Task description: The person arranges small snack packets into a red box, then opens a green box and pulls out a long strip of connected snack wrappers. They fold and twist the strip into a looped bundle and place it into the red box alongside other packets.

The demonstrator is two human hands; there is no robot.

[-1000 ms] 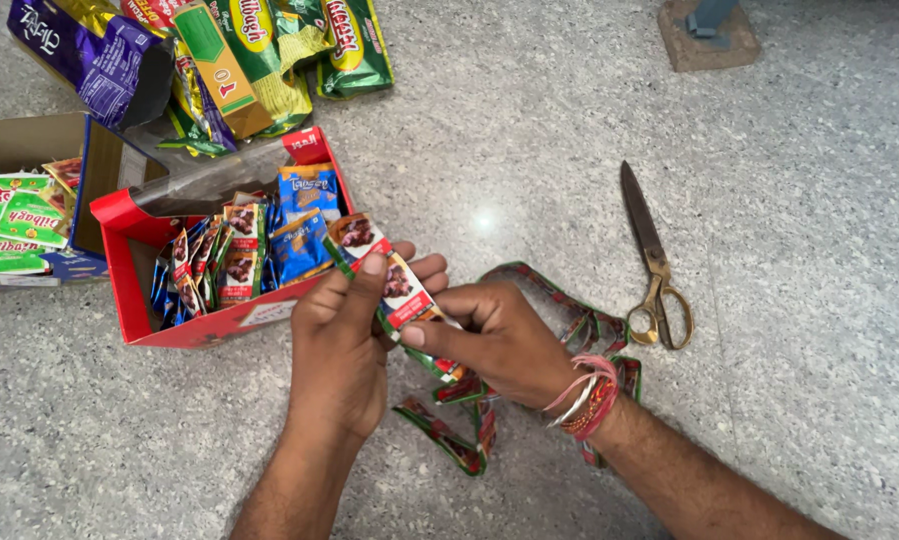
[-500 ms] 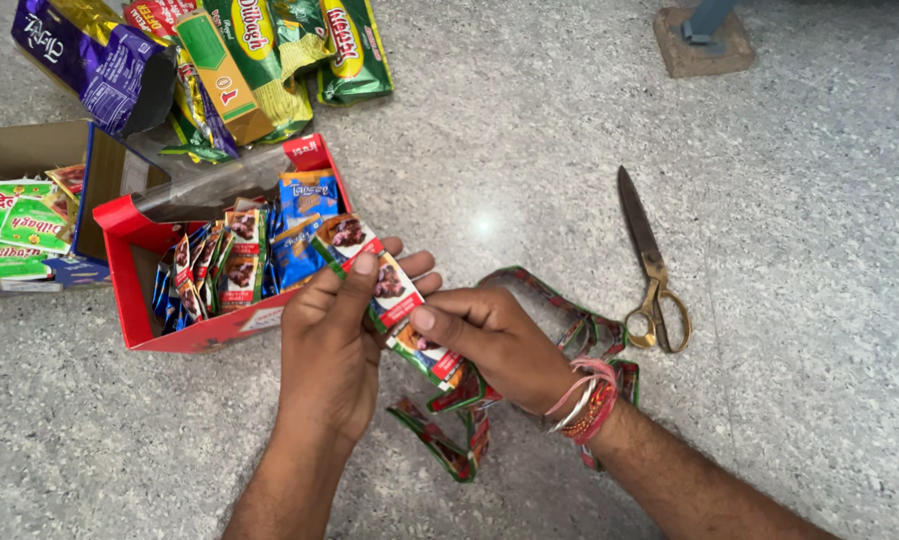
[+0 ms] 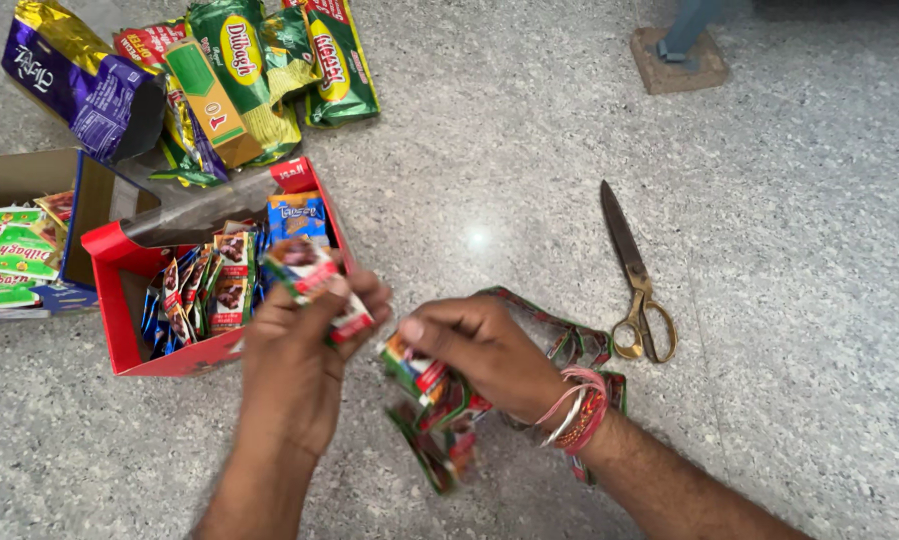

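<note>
Both hands work over a speckled grey stone floor [image 3: 789,200], seen from above. The left hand [image 3: 299,370] has its fingers [image 3: 364,295] closed on a single small sachet [image 3: 314,275], red and white with a dark picture on it, held just over the near edge of an open red box [image 3: 119,320]; motion blur makes it hard to tell whether it is one sachet or two pressed together. The right hand [image 3: 479,350], with red and pink bangles [image 3: 577,408] at the wrist, pinches with closed fingers [image 3: 429,330] the top end of a strip of joined sachets [image 3: 439,410], which hangs and folds down onto the floor below the hand and loops out behind the wrist toward the right. The two hands are near each other but apart, with a small gap between the single sachet and the end of the strip. The red box stands just left of the left hand and holds upright rows of small sachets in red, brown and blue. Left of it lies a brown cardboard box [image 3: 29,180] with green and white packets [image 3: 9,260] inside. Above the red box a heap of larger pouches [image 3: 239,70], green, yellow, gold and purple, lies on the floor. To the right of the hands, well clear of them, a pair of scissors [image 3: 634,275] with brass-coloured handles lies closed, blades pointing away from the person
</note>
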